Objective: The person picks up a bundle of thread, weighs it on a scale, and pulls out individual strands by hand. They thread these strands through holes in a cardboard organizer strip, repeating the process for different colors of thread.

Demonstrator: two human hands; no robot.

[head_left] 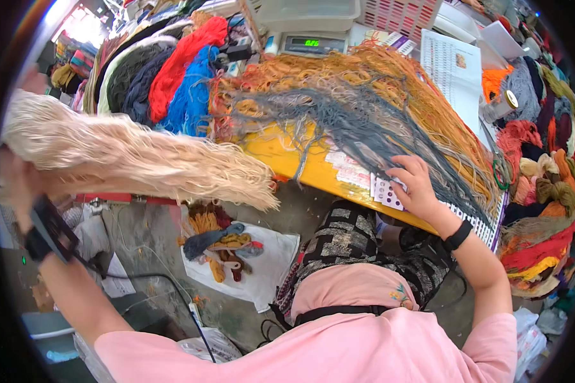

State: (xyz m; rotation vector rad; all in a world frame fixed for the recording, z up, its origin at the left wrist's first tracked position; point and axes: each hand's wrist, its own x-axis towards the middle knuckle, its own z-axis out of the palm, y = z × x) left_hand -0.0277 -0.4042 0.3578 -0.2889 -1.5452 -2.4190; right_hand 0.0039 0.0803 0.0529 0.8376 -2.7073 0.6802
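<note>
I see left hand (18, 180) at cream yarn (134, 153), can't tell its grip | right hand (418, 187) spread near grey yarn (338, 118) | cream looks soft, light; best held round the middle

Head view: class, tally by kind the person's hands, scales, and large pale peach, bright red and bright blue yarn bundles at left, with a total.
Hands (left hand, right hand): 2
Scale: 1
Yarn bundles (pale bundle, red bundle, blue bundle): 3
Total: 6
</note>
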